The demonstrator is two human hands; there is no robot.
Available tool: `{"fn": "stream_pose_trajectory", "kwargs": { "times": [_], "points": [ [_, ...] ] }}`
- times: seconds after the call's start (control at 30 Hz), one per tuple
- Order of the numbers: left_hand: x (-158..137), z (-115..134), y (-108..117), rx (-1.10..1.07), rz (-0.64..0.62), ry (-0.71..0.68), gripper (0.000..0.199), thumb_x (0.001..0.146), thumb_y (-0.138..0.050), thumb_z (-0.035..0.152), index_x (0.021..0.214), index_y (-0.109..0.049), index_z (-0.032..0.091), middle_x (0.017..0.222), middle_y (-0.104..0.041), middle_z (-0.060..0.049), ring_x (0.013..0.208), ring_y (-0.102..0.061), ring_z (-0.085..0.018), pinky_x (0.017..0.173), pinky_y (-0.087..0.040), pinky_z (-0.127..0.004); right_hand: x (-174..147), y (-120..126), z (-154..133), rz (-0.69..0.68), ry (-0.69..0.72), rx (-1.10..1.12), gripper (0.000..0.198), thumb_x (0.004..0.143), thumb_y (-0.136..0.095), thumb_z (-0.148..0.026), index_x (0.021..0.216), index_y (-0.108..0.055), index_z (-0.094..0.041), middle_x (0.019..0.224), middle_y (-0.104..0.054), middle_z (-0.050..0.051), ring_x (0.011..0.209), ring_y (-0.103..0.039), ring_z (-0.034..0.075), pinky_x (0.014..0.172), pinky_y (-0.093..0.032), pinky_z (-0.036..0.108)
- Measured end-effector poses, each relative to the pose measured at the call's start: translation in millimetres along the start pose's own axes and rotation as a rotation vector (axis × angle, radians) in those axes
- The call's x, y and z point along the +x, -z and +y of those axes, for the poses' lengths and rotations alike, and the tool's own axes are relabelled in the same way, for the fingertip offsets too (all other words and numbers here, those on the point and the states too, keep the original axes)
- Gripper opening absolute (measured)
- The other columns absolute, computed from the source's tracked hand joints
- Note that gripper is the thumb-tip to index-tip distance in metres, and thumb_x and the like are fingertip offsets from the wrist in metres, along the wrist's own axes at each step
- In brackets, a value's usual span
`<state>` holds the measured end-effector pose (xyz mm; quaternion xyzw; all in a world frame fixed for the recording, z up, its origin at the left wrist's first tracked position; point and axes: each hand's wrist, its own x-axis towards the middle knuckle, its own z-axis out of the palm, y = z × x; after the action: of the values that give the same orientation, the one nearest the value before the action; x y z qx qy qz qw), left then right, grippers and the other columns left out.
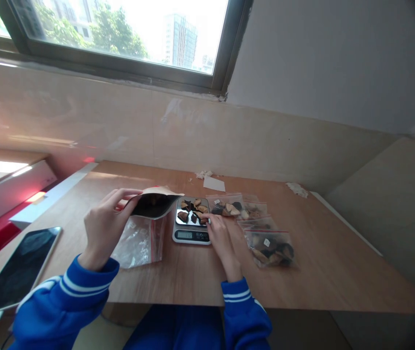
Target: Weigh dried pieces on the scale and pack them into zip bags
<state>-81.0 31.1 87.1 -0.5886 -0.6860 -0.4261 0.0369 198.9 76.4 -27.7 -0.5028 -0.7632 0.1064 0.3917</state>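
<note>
My left hand [101, 223] is closed on the edge of a pouch [154, 206], whose dark mouth gapes toward me. Just right of it stands a small digital kitchen scale [192, 236] with a lit display. Several brown and black dry-looking pieces [194, 206] lie spread on its shiny plate; I cannot tell exactly what they are. At the plate's right edge, my right hand [222, 238] has its fingers closed on one brown piece [203, 219], partly covered by the fingertips. Below the pouch, a clear zip bag [136, 245] with a red seal strip lies flat.
Right of the scale lie several clear zip bags holding similar pieces, the nearest bag [273, 253] bearing a small white packet. A white card [214, 183] and paper scraps sit near the wall. At the left, a tablet [20, 267] with a white cable lies on the wooden table [324, 262].
</note>
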Motion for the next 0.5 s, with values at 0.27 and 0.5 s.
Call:
{"fn": "stream_pose_trajectory", "kwargs": {
  "times": [0.27, 0.5],
  "points": [
    [-6, 2, -3, -0.054, -0.019, 0.007, 0.026, 0.085, -0.056, 0.048, 0.096, -0.071, 0.029, 0.086, -0.073, 0.003, 0.067, -0.065, -0.014, 0.061, -0.044, -0.024, -13, 17, -86, 0.157, 0.124, 0.243, 0.028, 0.092, -0.039, -0.01, 0.101, -0.062, -0.023, 0.1, -0.065, 0.007, 0.102, -0.061, 0.019, 0.092, -0.051, 0.037],
    [-29, -6, -4, -0.183, -0.1, -0.087, 0.032, 0.088, -0.052, 0.051, 0.098, -0.069, 0.026, 0.093, -0.073, 0.0, 0.066, -0.067, -0.013, 0.062, -0.051, -0.023, 16, -15, -149, -0.274, 0.197, 0.097, 0.048, 0.085, -0.037, 0.0, 0.124, -0.06, -0.016, 0.122, -0.064, 0.01, 0.116, -0.059, 0.019, 0.1, -0.049, 0.033]
  ]
}}
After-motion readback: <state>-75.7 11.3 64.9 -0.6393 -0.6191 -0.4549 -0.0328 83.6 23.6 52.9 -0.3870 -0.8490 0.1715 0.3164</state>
